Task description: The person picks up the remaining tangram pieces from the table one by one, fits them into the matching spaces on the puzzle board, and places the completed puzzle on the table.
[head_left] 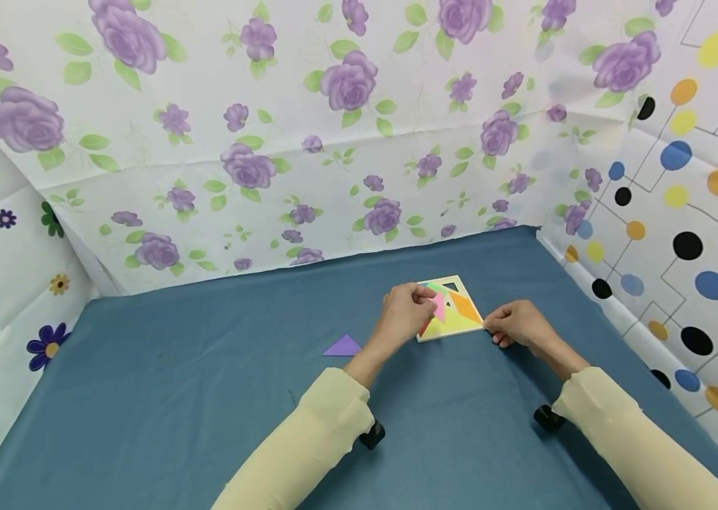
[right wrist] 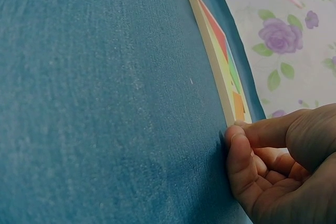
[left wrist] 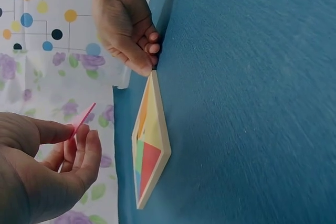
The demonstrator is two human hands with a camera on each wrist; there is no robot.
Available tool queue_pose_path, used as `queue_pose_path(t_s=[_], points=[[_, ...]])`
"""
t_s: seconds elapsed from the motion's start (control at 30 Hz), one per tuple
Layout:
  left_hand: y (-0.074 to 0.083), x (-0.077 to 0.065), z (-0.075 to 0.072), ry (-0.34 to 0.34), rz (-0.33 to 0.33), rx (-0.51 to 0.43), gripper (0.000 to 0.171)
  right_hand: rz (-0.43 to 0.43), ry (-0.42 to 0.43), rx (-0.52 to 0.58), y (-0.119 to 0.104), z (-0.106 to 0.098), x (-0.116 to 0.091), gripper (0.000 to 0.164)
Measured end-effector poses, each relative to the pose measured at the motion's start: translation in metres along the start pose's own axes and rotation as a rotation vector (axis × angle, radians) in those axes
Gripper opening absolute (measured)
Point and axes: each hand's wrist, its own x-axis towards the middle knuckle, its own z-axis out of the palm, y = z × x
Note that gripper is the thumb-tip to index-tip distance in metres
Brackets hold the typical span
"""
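My left hand [head_left: 405, 312] pinches a thin pink tangram piece [left wrist: 83, 118] between thumb and fingers, raised above a pale wooden tangram tray [head_left: 451, 336]. Inside that tray lie orange [head_left: 464, 307], yellow [head_left: 452, 325], red [left wrist: 148, 162], green and blue pieces, with a dark gap in its far part. My right hand [head_left: 517, 324] grips the tray's near right corner between thumb and index finger, the other fingers curled, as the right wrist view shows. A purple triangle [head_left: 343, 346] lies on the cloth to the left, partly hidden behind the left forearm.
Blue cloth [head_left: 174, 397] covers the table. A white sheet with purple flowers [head_left: 251, 166] hangs at the back, and a dotted sheet [head_left: 684, 244] stands at the right. Black wrist devices [head_left: 372, 435] show beneath both sleeves.
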Motion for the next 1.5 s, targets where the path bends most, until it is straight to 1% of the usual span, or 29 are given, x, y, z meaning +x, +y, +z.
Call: queue_pose_path(t_s=[0.17, 0.33, 0.47, 0.6, 0.8, 1.0, 1.2, 1.4, 1.5], points=[[-0.002, 0.008, 0.009, 0.031, -0.045, -0.034, 0.012, 0.013, 0.005, 0.005, 0.001, 0.000, 0.000, 0.021], [-0.005, 0.016, 0.017, 0.072, -0.086, -0.044, 0.011, -0.006, -0.009, 0.011, 0.001, -0.001, 0.000, 0.022], [-0.006, 0.022, 0.022, 0.094, -0.132, -0.103, 0.009, -0.009, -0.009, 0.014, 0.001, -0.001, 0.001, 0.022], [-0.005, 0.027, 0.027, 0.112, -0.167, -0.129, 0.008, -0.010, -0.007, 0.009, 0.002, -0.001, 0.001, 0.022], [-0.005, 0.035, 0.034, 0.144, -0.183, -0.110, 0.008, -0.012, -0.001, -0.003, 0.001, -0.002, -0.001, 0.022], [-0.005, 0.043, 0.038, 0.185, -0.190, -0.072, 0.007, -0.003, 0.006, 0.001, 0.000, -0.001, -0.001, 0.022], [-0.007, 0.049, 0.042, 0.211, -0.224, -0.041, 0.007, 0.003, 0.021, -0.001, 0.001, 0.000, 0.001, 0.021], [-0.010, 0.053, 0.048, 0.240, -0.220, -0.017, 0.006, 0.005, 0.026, -0.006, 0.002, 0.000, 0.003, 0.021], [-0.008, 0.055, 0.051, 0.245, -0.218, -0.004, 0.006, 0.004, 0.027, -0.008, 0.003, 0.000, 0.002, 0.021]])
